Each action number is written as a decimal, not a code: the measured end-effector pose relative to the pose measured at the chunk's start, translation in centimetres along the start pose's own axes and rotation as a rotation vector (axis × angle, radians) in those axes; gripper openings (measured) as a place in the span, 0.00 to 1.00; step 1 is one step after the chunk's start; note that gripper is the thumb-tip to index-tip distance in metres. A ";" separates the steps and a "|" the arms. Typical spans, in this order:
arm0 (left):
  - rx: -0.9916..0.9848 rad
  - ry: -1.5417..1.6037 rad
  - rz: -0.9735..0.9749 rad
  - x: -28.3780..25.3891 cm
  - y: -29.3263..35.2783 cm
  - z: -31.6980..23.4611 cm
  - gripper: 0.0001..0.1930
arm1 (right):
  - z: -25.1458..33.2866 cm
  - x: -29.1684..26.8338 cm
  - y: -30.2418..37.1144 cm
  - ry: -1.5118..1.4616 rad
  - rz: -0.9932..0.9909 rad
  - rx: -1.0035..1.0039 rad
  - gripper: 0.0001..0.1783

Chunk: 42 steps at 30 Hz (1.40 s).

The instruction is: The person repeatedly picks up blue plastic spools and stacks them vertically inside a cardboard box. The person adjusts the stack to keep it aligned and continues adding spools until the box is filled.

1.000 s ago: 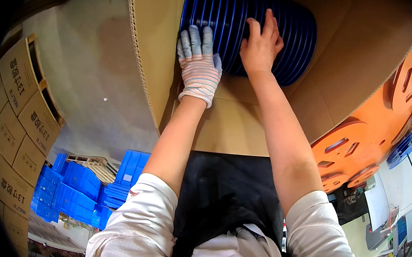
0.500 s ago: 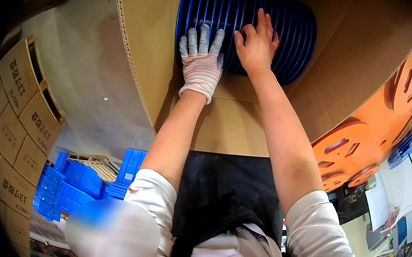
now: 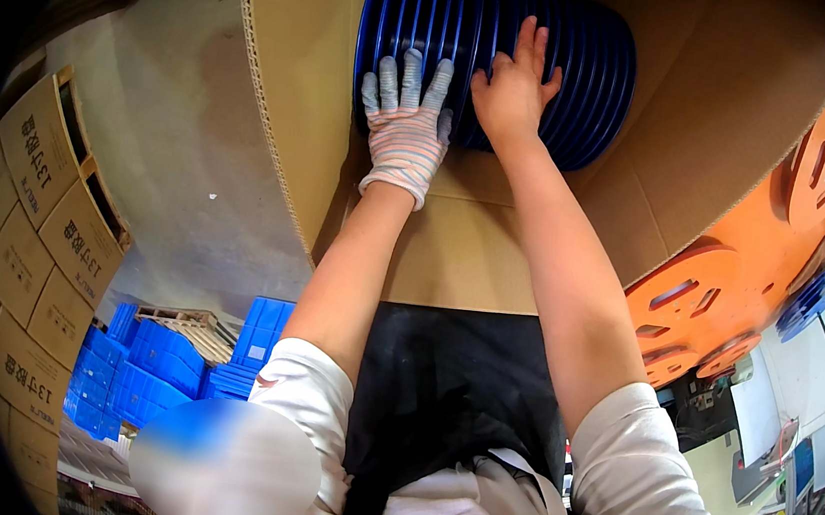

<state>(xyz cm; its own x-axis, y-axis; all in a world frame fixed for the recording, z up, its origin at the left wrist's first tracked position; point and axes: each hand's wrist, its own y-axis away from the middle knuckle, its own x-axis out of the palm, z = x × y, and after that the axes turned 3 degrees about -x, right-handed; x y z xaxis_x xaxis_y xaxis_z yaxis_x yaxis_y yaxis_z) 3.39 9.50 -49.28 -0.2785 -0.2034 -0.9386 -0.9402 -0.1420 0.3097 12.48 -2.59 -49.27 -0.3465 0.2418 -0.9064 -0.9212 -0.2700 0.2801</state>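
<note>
A row of dark blue plastic reels (image 3: 581,84) stands on edge, side by side, inside an open cardboard box (image 3: 463,253). My left hand (image 3: 406,131), in a striped knit glove, lies with fingers spread over the left part of the row. Its fingertips rest on the rims. Bare, my right hand (image 3: 515,92) reaches over the middle of the row with two fingers stretched forward and the thumb apart. It touches the reels and grips none that I can see. The far side of the row is cut off by the top of the view.
Stacked cartons (image 3: 25,257) stand at the left. Blue plastic crates (image 3: 154,371) and a wooden pallet (image 3: 187,319) are at the lower left. Beyond the box's right wall are large orange discs (image 3: 686,286) with slots and another blue reel (image 3: 812,300) on a pale surface.
The whole view has shifted very slightly. My right hand's fingers look a little more spread; both hands remain on the reels.
</note>
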 end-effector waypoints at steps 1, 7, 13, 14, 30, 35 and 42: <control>-0.004 0.016 -0.014 -0.3 0.3 0.0 0.35 | 0.3 -0.7 0.5 -0.031 -0.026 -0.006 0.09; -0.133 0.204 -0.064 -3.0 4.9 -1.3 0.36 | 2.2 -11.9 6.3 -0.535 -0.253 0.119 0.07; 0.001 0.188 0.114 -4.7 4.8 -6.0 0.39 | -1.0 -25.1 11.0 -0.425 -0.471 0.105 0.11; 0.045 0.175 0.181 -4.9 4.0 -7.5 0.39 | -1.3 -26.8 11.5 -0.402 -0.476 0.100 0.11; 0.510 -0.030 0.197 -1.1 -5.0 -15.6 0.33 | -5.9 -30.2 13.3 0.063 -0.654 -0.092 0.06; 0.493 -0.031 0.183 -1.6 -4.9 -13.9 0.34 | -6.6 -33.1 10.8 -0.106 -0.546 -0.102 0.11; 0.471 -0.053 0.325 -3.3 -5.3 -13.4 0.31 | -8.0 -42.4 7.6 -0.274 -0.124 -0.334 0.17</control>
<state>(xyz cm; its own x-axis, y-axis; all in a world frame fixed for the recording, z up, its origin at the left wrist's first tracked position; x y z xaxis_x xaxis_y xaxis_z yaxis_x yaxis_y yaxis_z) 11.93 -2.06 -45.80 -0.5657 -0.1141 -0.8167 -0.7874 0.3691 0.4938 21.52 -22.33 -11.25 -0.3126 0.5173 -0.7967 -0.8667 -0.4985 0.0164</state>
